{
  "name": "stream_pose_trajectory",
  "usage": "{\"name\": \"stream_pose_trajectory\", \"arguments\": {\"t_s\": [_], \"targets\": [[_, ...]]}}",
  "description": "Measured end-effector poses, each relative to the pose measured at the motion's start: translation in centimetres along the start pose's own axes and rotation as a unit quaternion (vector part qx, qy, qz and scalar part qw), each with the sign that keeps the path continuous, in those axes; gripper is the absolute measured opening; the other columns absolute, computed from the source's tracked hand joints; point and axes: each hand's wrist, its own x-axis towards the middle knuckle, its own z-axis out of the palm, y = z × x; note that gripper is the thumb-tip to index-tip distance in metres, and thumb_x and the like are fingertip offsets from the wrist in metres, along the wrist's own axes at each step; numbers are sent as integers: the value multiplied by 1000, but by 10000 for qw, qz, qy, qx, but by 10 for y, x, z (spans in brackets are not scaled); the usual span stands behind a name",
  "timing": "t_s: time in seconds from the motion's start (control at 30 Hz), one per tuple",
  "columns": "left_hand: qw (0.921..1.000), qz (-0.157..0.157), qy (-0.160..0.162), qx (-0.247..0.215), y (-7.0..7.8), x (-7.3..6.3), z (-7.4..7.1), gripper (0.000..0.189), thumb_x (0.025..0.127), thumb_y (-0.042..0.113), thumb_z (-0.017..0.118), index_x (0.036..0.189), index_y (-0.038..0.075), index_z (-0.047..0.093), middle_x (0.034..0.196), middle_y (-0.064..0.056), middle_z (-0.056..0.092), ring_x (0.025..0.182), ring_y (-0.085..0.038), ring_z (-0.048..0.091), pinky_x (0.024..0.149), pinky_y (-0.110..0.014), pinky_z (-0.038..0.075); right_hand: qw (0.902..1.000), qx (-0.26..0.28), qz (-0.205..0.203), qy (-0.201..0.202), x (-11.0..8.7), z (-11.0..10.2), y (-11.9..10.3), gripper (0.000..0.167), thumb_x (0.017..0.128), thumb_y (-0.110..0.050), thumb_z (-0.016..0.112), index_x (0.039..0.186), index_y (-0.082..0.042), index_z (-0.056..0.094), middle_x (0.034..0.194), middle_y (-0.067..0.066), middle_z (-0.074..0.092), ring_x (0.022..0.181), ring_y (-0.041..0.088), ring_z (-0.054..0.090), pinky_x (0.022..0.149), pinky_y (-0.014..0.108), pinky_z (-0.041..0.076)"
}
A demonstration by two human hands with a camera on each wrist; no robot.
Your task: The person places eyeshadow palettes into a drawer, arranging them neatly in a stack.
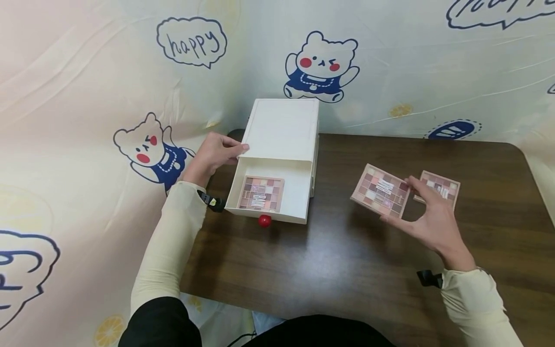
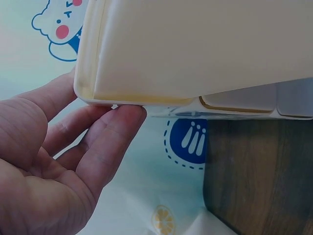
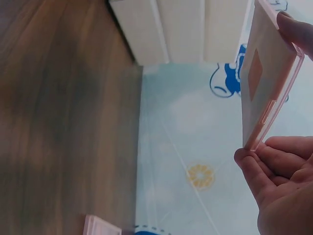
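Note:
My right hand (image 1: 433, 224) pinches an eyeshadow palette (image 1: 381, 190) by its edges, thumb and fingers on opposite sides, above the table. In the right wrist view the pale back of the held palette (image 3: 266, 73) shows. A smaller-looking palette (image 1: 448, 185) lies behind that hand, partly hidden by it. My left hand (image 1: 217, 156) holds the front left corner of a white drawer box (image 1: 282, 127). In the left wrist view its fingers (image 2: 117, 132) rest against the box's side. The top drawer (image 1: 299, 202) is pulled out, and a palette (image 1: 261, 194) lies inside at its left.
A red round knob (image 1: 264, 220) is on the drawer front. The brown wooden table (image 1: 329, 274) spreads right of the box and in front. A printed cloth (image 1: 251, 48) with bears hangs behind and to the left.

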Motion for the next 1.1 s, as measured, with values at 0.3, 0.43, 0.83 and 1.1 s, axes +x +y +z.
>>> {"name": "stream_pose_trajectory", "arguments": {"t_s": [0.3,0.43,0.83,1.1], "targets": [[10000,2,-24,-4,2,-1,1,43,89,34,79,115,0,74,114,-16,66,97,-32,69,93,-48,54,9994,126,-305,-90,9,5,-21,106,62,-38,97,149,-4,46,144,19,52,131,41,44,98,65,39],[10000,-34,-14,27,2,-1,1,43,88,35,80,115,1,75,115,-15,65,97,-32,67,93,-47,54,9988,111,-467,-113,11,6,-28,106,60,-38,97,148,-4,47,145,18,51,133,41,43,102,66,36],[10000,24,-9,47,0,-2,-1,43,89,34,79,114,0,74,115,-15,65,98,-32,68,90,-45,56,9971,191,-668,-321,22,14,-55,107,62,-43,96,150,-9,45,147,15,50,132,36,43,101,65,39],[10000,25,-4,5,0,-1,-1,43,88,34,79,115,0,74,115,-16,65,97,-32,69,92,-47,55,9950,184,-887,-423,32,25,-70,110,61,-48,95,150,-9,45,147,14,50,133,34,44,102,66,35]]}}
